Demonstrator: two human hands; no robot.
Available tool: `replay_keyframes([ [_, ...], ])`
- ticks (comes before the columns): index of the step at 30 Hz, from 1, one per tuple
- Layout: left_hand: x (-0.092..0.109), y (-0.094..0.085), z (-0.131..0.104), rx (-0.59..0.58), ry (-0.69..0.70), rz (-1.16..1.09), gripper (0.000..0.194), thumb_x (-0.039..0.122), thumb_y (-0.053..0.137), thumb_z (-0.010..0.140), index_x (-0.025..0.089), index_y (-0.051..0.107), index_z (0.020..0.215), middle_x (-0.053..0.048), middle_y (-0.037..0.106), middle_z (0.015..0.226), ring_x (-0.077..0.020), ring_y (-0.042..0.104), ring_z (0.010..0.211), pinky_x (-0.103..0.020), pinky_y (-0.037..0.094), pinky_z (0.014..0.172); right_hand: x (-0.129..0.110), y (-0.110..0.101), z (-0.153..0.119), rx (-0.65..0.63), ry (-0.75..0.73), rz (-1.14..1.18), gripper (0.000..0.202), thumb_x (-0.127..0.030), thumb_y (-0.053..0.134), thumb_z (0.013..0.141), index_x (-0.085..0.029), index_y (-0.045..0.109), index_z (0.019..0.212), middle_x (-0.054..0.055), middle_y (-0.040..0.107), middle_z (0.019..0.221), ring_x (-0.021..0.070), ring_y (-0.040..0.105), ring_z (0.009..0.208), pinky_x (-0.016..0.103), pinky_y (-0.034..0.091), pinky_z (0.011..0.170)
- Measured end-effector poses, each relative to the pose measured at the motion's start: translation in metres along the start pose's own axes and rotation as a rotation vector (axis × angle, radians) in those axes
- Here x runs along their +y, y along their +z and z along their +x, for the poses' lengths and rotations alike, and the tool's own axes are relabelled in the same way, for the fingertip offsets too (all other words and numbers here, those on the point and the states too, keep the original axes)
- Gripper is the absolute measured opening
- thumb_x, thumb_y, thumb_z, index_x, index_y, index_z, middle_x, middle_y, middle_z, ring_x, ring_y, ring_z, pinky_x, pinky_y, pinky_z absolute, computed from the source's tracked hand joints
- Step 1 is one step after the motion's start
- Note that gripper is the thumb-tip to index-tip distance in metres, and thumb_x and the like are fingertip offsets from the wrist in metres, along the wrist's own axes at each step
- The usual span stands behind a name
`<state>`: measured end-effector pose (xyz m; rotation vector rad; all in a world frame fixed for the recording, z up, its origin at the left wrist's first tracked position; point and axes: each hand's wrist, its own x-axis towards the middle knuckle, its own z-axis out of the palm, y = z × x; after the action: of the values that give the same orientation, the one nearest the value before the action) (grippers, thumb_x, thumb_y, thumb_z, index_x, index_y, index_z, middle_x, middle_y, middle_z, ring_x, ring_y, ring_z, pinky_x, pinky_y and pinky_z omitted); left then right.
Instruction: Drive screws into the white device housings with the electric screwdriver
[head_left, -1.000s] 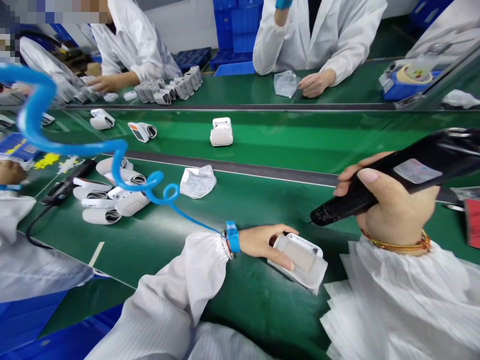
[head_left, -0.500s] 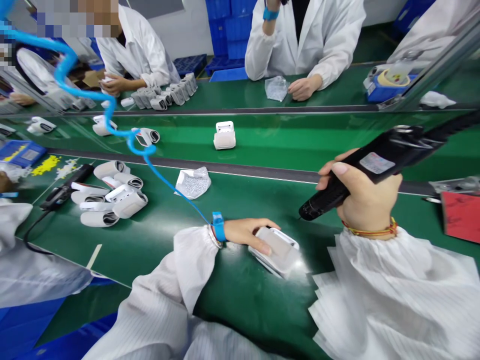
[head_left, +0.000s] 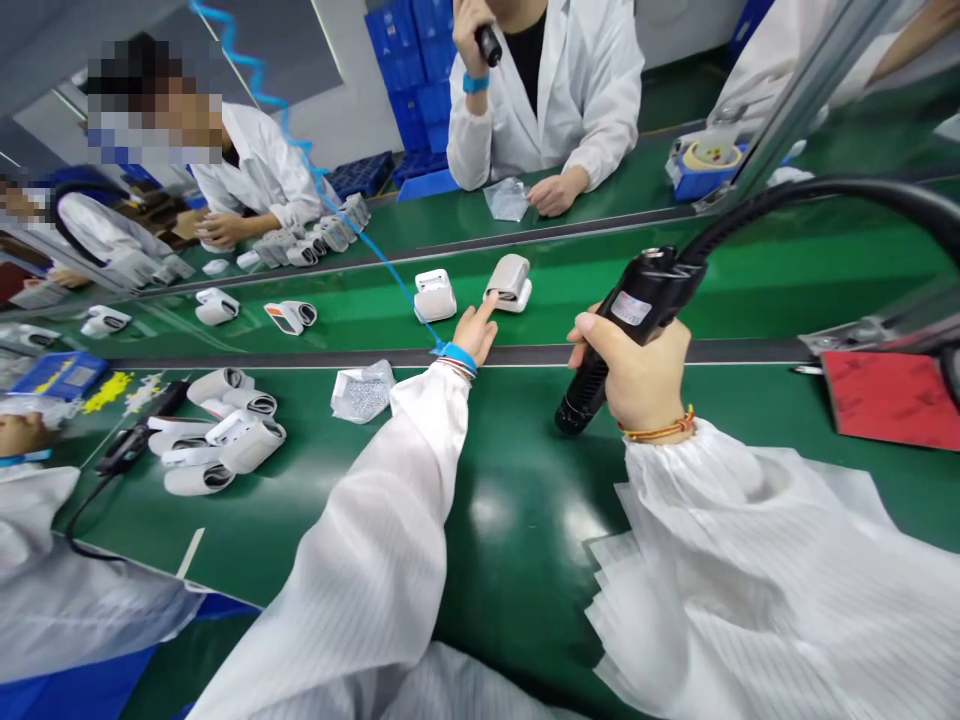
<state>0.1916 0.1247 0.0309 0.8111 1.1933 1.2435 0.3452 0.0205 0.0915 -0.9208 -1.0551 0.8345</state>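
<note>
My left hand (head_left: pixel 475 333) is stretched out over the edge of the green belt, fingers extended, with the index fingertip at a white wrist blood pressure monitor (head_left: pixel 510 283) that has its grey cuff rolled up. Left of it on the belt lies a second such monitor (head_left: pixel 435 296). My right hand (head_left: pixel 646 365) is wrapped round a black electric screwdriver (head_left: pixel 619 330), tip pointing down and to the left above the bench (head_left: pixel 517 560). A blue wrist strap (head_left: pixel 456 354) with a coiled cord sits on my left wrist.
Several monitors (head_left: pixel 251 445) are piled on the bench to the left, beside another black screwdriver (head_left: pixel 142 430). A bag of small screws (head_left: pixel 363 391) lies near the belt. A red sheet (head_left: pixel 889 400) is at the right. Co-workers in white coats (head_left: pixel 592 100) sit across the belt.
My left hand has carried the monitor from the bench onto the belt and loosened its hold. My right hand still holds the screwdriver, now more upright and further left in view.
</note>
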Motion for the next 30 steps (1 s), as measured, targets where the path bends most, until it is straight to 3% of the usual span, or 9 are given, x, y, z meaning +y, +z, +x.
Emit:
replay_keyframes([
  [2,-0.005,0.004,0.000,0.006,0.060,0.079,0.062,0.036,0.055,0.086,0.016,0.028,0.137,-0.014,0.043,0.135,-0.0165,0.048,0.119,-0.026,0.042,0.093,-0.001,0.000,0.000,0.000,0.011,0.006,0.020,-0.026,0.069,0.062,-0.017,0.053,0.070,-0.004,0.055,0.054,0.0118,0.052,0.038,0.026,0.042,0.040],
  [4,-0.009,-0.013,-0.017,-0.057,0.221,0.312,0.055,0.033,0.059,0.082,0.016,0.039,0.130,-0.013,0.047,0.132,-0.0183,0.049,0.117,-0.028,0.041,0.094,-0.002,0.001,0.000,0.000,0.012,0.004,0.022,-0.026,0.069,0.061,-0.017,0.052,0.070,-0.005,0.054,0.055,0.0115,0.051,0.038,0.026,0.043,0.040],
  [6,-0.008,-0.046,-0.045,-0.032,0.458,0.686,0.036,0.031,0.060,0.080,0.016,0.056,0.112,-0.010,0.055,0.121,-0.0202,0.052,0.112,-0.031,0.040,0.094,-0.003,0.001,0.000,-0.004,0.015,-0.004,0.022,-0.025,0.069,0.060,-0.017,0.052,0.070,-0.004,0.054,0.056,0.0115,0.051,0.039,0.026,0.043,0.040],
  [8,0.000,-0.088,-0.073,0.139,0.625,1.101,0.021,0.032,0.054,0.083,0.017,0.062,0.095,-0.009,0.061,0.108,-0.0219,0.051,0.109,-0.036,0.035,0.098,-0.003,0.002,0.000,-0.006,0.022,-0.009,0.020,-0.024,0.069,0.061,-0.017,0.052,0.070,-0.004,0.055,0.056,0.0119,0.052,0.039,0.026,0.043,0.040],
  [9,0.005,-0.110,-0.085,0.258,0.628,1.279,0.021,0.031,0.050,0.085,0.017,0.063,0.091,-0.009,0.063,0.102,-0.0231,0.052,0.106,-0.039,0.034,0.097,-0.003,0.002,0.000,-0.008,0.025,-0.012,0.020,-0.024,0.069,0.061,-0.017,0.053,0.070,-0.004,0.055,0.056,0.0122,0.052,0.040,0.027,0.042,0.040],
  [11,0.014,-0.147,-0.103,0.477,0.485,1.569,0.022,0.032,0.050,0.084,0.016,0.063,0.090,-0.010,0.065,0.097,-0.0277,0.052,0.102,-0.044,0.034,0.092,-0.002,0.002,0.000,-0.009,0.022,-0.019,0.018,-0.025,0.069,0.062,-0.017,0.054,0.069,-0.003,0.056,0.055,0.0127,0.052,0.040,0.027,0.042,0.040],
  [14,0.020,-0.179,-0.113,0.573,0.215,1.825,0.027,0.037,0.054,0.081,0.017,0.066,0.095,-0.013,0.066,0.098,-0.0335,0.050,0.102,-0.046,0.034,0.084,-0.001,0.001,0.001,-0.005,0.004,-0.036,0.016,-0.025,0.069,0.063,-0.016,0.056,0.065,-0.002,0.056,0.053,0.0130,0.053,0.040,0.027,0.042,0.040],
  [17,0.018,-0.187,-0.110,0.544,0.153,1.909,0.026,0.037,0.051,0.083,0.021,0.068,0.093,-0.011,0.067,0.100,-0.0323,0.050,0.102,-0.044,0.032,0.081,0.001,0.000,0.001,-0.012,-0.011,-0.035,0.013,-0.023,0.068,0.065,-0.016,0.057,0.062,-0.001,0.057,0.052,0.0131,0.053,0.040,0.027,0.043,0.041],
  [30,0.019,-0.182,-0.119,0.588,0.404,1.951,0.034,0.035,0.036,0.091,0.023,0.067,0.098,-0.010,0.068,0.095,-0.0296,0.052,0.093,-0.042,0.028,0.077,0.001,-0.004,-0.003,-0.126,-0.069,-0.021,0.016,-0.027,0.070,0.069,-0.016,0.060,0.065,0.000,0.057,0.052,0.0142,0.054,0.044,0.028,0.044,0.044],
])
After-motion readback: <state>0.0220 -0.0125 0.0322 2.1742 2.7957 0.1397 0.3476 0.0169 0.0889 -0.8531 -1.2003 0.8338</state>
